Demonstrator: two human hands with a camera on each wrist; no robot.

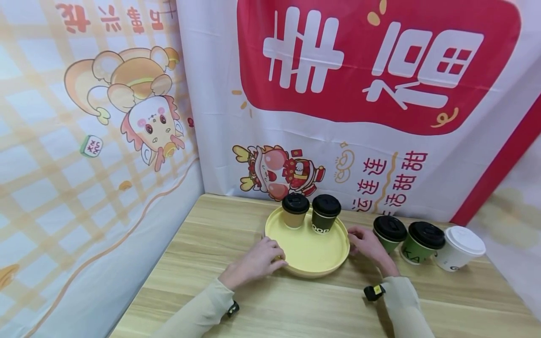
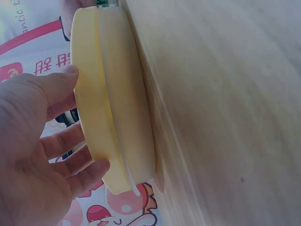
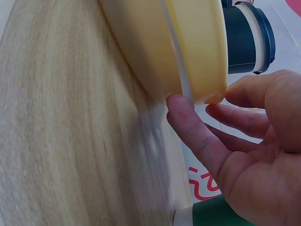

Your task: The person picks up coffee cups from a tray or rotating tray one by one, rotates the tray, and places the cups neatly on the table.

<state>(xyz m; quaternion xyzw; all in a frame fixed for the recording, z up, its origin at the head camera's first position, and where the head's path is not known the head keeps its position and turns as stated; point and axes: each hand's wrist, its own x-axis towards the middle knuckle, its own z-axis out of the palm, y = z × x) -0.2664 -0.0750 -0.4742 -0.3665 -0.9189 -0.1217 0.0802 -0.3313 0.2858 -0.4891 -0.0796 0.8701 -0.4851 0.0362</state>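
Observation:
A round yellow tray (image 1: 310, 251) with a raised rim stands on the table. On its far part are a tan cup (image 1: 293, 219) and a dark cup (image 1: 323, 220), both upright under black lids. My left hand (image 1: 259, 260) is at the tray's left front edge, its loosely spread fingertips (image 2: 99, 170) touching the rim and outer wall. At the right edge, my right hand (image 1: 368, 243) holds the tray's side, with the thumb by the top of the rim and a finger (image 3: 181, 110) lower on the wall.
Right of the tray stand two green cups (image 1: 386, 237) (image 1: 416, 249) with black lids and a white cup (image 1: 454, 256) with a white lid. The wooden table (image 1: 203, 234) meets a printed cloth (image 1: 220, 141) at the back and another at the left.

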